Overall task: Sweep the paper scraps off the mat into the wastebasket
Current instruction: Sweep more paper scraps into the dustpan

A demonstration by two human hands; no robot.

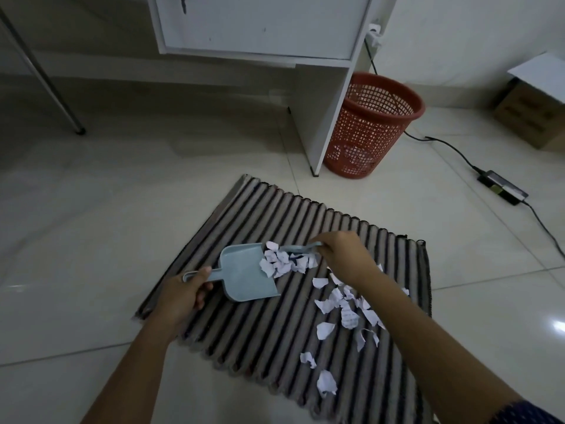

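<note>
1. Dustpan (pixel 244 272), pale blue, lies on the striped mat (pixel 275 332); its long axis runs from the handle at the mat's left edge toward the open mouth, which points to the mat's middle.
2. Left hand (pixel 183 295) has its fingers wrapped round the dustpan handle.
3. Right hand (pixel 344 258), over the mat's middle, pinches the handle of a small blue brush (pixel 298 248) that stretches toward the dustpan mouth.
4. Paper scraps (pixel 345 307), white and torn with faint print, pile at the dustpan mouth and scatter across the mat's right half.
5. Wastebasket (pixel 371 123), red plastic mesh, stands upright beyond the mat's far edge, beside a white cabinet (pixel 324 117).
</note>
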